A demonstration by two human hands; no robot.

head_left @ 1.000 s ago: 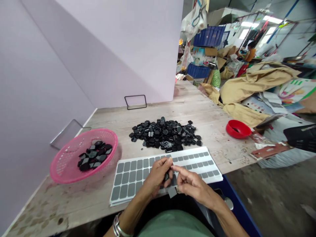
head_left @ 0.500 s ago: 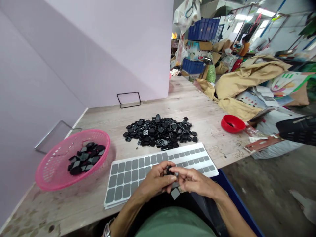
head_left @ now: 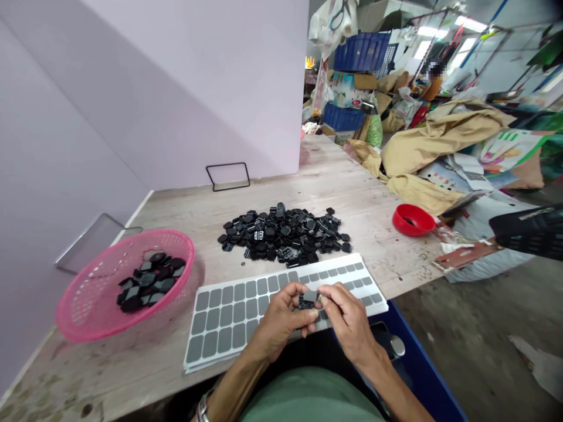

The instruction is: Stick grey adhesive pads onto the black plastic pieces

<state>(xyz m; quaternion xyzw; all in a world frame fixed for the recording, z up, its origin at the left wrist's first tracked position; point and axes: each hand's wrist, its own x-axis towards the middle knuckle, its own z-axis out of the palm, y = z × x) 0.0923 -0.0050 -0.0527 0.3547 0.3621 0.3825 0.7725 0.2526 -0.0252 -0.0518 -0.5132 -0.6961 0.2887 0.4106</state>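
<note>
1. Far left on the pale wooden surface (head_left: 343,187) sits a pink basket (head_left: 88,310), partly filled with small black pieces, some with grey faces up.
2. Just right of it, at the near edge, lies a white sheet of grey pads (head_left: 229,322), the squares set in rows; its right end runs under the hands.
3. Behind the sheet, toward the middle of the surface, is a loose pile of black parts (head_left: 284,237), well apart from the basket.
4. The left hand (head_left: 281,319) is curled over the sheet, its thumb and fingers gripping a small black part (head_left: 304,303) from the left.
5. The right hand (head_left: 347,316) meets it from the right, fingertips pinched on a small grey pad (head_left: 310,296) that touches the top of that part. The part is held just above the sheet's near edge, between the two hands.
6. Further right, near the surface's edge, stands a red bowl (head_left: 412,220).
7. Beyond it, brown sacks (head_left: 444,143) are heaped, with blue crates (head_left: 360,53) stacked behind.
</note>
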